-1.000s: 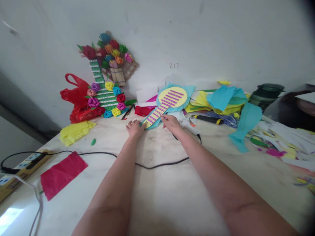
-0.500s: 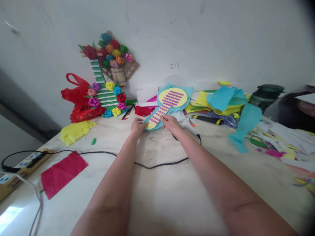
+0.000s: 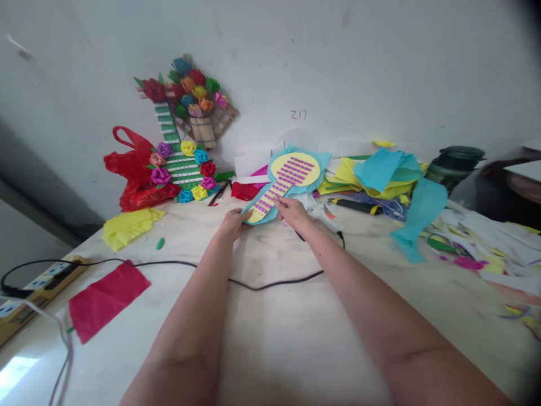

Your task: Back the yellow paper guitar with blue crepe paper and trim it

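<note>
A yellow paper guitar shape (image 3: 276, 175) with rows of purple strips is backed by light blue crepe paper (image 3: 323, 159). It lies tilted at the middle back, its narrow end towards me. My left hand (image 3: 234, 221) grips the lower left edge of that narrow end. Over the neck's right side, my right hand (image 3: 292, 211) is closed in a pinch on a thin pointed tool (image 3: 279, 199), whose tip is at the strips. What kind of tool it is cannot be made out.
Left are a green flowered guitar (image 3: 182, 163), a red bag (image 3: 135, 169), yellow paper (image 3: 131, 225), red crepe paper (image 3: 110, 301) and a power strip (image 3: 46, 287). A black cable (image 3: 257, 288) crosses the table. Right are a glue gun (image 3: 324, 214), pliers (image 3: 355, 205) and paper scraps (image 3: 486, 248).
My left hand has shifted slightly left and down and now grips the paper's edge more closely. The narrow end has moved slightly left. My right hand has hardly moved.
</note>
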The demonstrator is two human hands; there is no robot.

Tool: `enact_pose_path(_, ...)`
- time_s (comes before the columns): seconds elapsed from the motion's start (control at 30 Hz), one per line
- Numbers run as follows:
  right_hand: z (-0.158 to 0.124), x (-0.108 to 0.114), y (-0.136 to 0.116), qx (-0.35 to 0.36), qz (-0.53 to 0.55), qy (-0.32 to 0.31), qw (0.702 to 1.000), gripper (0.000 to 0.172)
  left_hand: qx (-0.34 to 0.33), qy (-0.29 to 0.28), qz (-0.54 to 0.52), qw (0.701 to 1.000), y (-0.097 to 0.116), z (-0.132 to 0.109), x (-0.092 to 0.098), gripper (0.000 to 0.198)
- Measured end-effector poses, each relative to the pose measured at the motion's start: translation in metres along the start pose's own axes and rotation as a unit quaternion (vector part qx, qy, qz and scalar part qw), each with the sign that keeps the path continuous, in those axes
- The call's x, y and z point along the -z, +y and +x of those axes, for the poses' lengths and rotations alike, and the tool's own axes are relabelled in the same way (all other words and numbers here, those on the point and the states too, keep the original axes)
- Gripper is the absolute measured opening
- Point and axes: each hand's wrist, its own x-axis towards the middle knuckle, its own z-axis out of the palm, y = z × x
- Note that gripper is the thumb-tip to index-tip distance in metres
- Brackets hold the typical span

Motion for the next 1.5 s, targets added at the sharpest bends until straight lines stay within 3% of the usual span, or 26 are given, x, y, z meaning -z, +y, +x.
enact_pose_path(0.23, -0.002, 0.000, -0.003, 0.005, -0.008, 0.021, 1.000, 0.033, -0.016, -0.020, -0.063, 0.998, -0.002, 0.005, 0.008, 0.021)
enact_pose_path(0.67, 0.000, -0.003, -0.003, 0.016, -0.017, 0.002, 1.000, 0.028, 0.020, -0.023, -0.106, 0.994, 0.004, 0.002, 0.015, 0.026)
enact_pose_path(1.27, 0.001, -0.004, -0.006, -0.033, 0.001, 0.012, 0.999, 0.032, 0.035, -0.018, -0.124, 0.992, 0.008, -0.001, 0.013, 0.022)
enact_pose_path(1.5, 0.002, -0.002, -0.006, -0.030, -0.022, 0.076, 0.996, 0.043, 0.045, -0.052, -0.127, 0.990, 0.010, -0.005, 0.016, 0.029)
